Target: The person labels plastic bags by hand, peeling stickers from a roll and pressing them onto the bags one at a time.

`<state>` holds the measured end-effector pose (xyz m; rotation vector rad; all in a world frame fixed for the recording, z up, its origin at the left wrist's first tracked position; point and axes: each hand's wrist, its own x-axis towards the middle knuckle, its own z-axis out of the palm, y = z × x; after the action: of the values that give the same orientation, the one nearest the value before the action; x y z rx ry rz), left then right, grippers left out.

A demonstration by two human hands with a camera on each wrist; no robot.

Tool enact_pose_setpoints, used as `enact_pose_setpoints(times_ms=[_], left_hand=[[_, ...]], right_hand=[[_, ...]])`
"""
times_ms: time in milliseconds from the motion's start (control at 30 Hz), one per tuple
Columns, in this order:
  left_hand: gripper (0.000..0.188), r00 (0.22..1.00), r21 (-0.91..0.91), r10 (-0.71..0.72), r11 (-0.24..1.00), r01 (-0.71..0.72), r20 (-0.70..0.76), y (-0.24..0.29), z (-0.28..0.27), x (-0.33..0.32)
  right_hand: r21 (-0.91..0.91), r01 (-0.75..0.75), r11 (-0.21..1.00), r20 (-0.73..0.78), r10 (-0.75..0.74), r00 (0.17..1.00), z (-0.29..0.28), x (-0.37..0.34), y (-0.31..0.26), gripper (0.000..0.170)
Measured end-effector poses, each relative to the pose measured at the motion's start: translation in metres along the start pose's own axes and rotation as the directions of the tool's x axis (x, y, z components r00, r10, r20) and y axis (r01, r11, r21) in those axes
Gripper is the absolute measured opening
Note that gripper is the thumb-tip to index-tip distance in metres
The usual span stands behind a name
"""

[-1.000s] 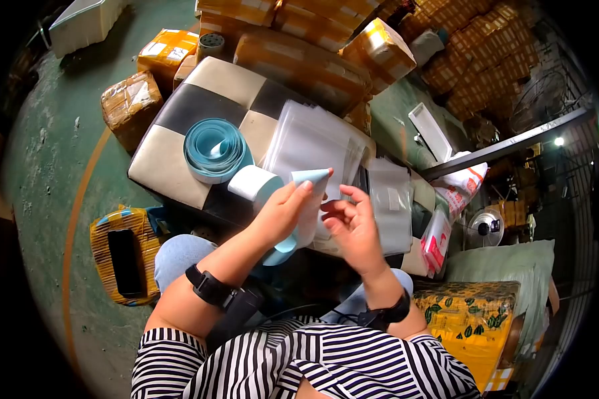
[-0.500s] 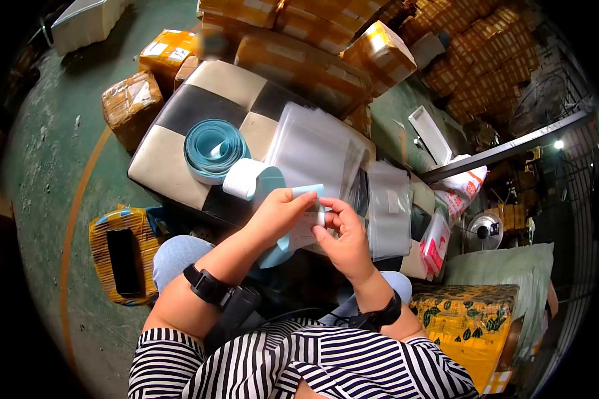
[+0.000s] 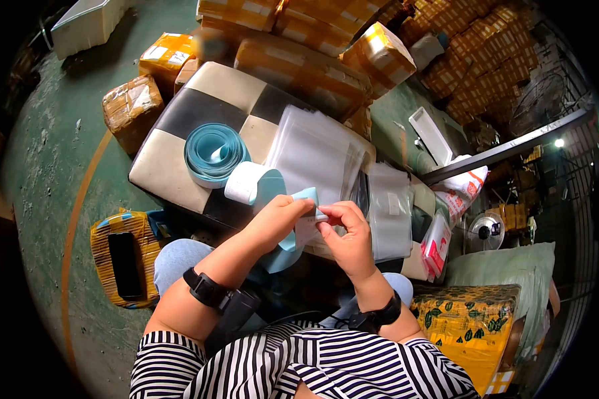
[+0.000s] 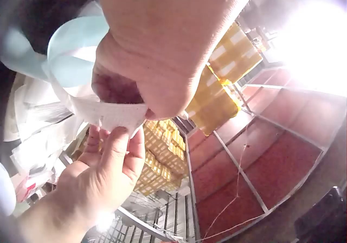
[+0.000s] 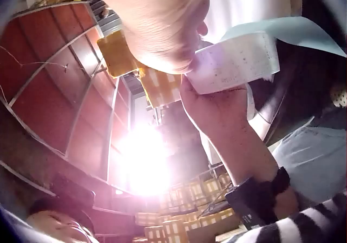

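A strip of labels [image 3: 306, 229], white on one face and pale blue on the other, runs between both hands. The left hand [image 3: 277, 219] pinches it near its end, thumb on top. The thumb and fingertips of the right hand [image 3: 347, 238] pinch the end close beside. In the left wrist view the label strip [image 4: 111, 114] spans both hands; in the right wrist view its printed face [image 5: 236, 64] shows. The strip loops back toward a blue roll [image 3: 215, 153] on the checkered padded seat [image 3: 170, 163]. Clear plastic bags [image 3: 313, 149] lie beyond the hands.
Taped boxes [image 3: 299, 70] stand behind the seat. A phone [image 3: 125, 265] lies on a yellow wrapped bundle [image 3: 103, 256] at left. At right are a metal bar [image 3: 512, 146], a small fan [image 3: 486, 229] and a yellow box with leaf prints [image 3: 466, 326].
The right hand has moved in to the strip's end and pinches it. The left hand has lowered slightly, and the end of the strip has folded over between the hands.
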<state>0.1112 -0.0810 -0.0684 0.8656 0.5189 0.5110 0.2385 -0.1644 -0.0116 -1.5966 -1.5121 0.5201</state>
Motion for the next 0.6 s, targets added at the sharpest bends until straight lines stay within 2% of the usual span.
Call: enact_pose_setpoints(times_ms=[167,267,367,467,600], left_hand=[[0.031,0.999,-0.012,0.046,0.999,-0.047,-0.025,-0.006,0.001,0.004],[0.027,0.999,-0.098,-0.011,0.995,0.008,-0.030,-0.005,-0.001,0.004],[0.028,1.000,-0.133,0.000,0.991,-0.003,-0.025,-0.002,0.003,0.002],[0.028,0.998,-0.078,-0.034,0.996,0.031,-0.046,-0.003,0.002,0.002],[0.027,0.997,-0.005,-0.047,0.999,0.047,-0.063,-0.001,0.003,0.001]], right_hand=[[-0.090,0.067,0.994,-0.019,-0.069,0.997,-0.001,0.000,0.001,0.017],[-0.315,0.250,0.916,0.003,-0.262,0.965,-0.003,0.000,0.007,0.019],[-0.193,0.110,0.975,-0.083,-0.128,0.988,0.006,0.002,0.000,0.019],[-0.276,0.130,0.952,-0.005,-0.137,0.991,0.003,0.000,0.009,0.017],[-0.287,0.135,0.949,0.005,-0.139,0.990,0.001,0.000,0.012,0.015]])
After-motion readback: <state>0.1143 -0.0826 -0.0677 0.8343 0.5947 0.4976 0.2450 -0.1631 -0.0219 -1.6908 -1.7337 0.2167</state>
